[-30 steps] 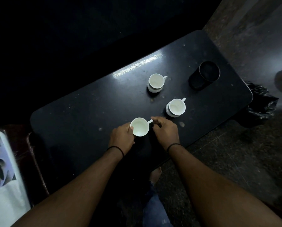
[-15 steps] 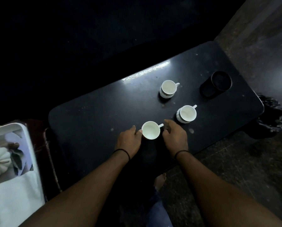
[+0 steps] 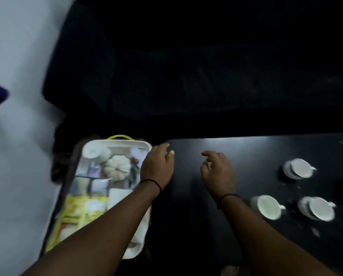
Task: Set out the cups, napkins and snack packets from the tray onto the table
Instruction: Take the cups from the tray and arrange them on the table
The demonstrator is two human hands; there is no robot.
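Three white cups stand on the black table (image 3: 246, 152) at the right: one farther back (image 3: 299, 168), one near my right wrist (image 3: 268, 209), one at the right (image 3: 318, 211). A white tray (image 3: 118, 144) with a pumpkin picture lies left of the table. It holds one more white cup (image 3: 96, 153), a white napkin (image 3: 116, 197) and yellow snack packets (image 3: 75, 212). My left hand (image 3: 156, 166) hovers at the tray's right edge, fingers loose, holding nothing. My right hand (image 3: 217, 172) hangs over the table with loosely curled, empty fingers. The frame is motion-blurred.
A dark sofa (image 3: 186, 76) runs behind the table. A pale wall (image 3: 17, 56) fills the left. The tray rests on a dark stand beside the table's left end.
Both hands have let go of the nearest cup and moved left toward the tray. The view has swung left, bringing the whole tray into sight.
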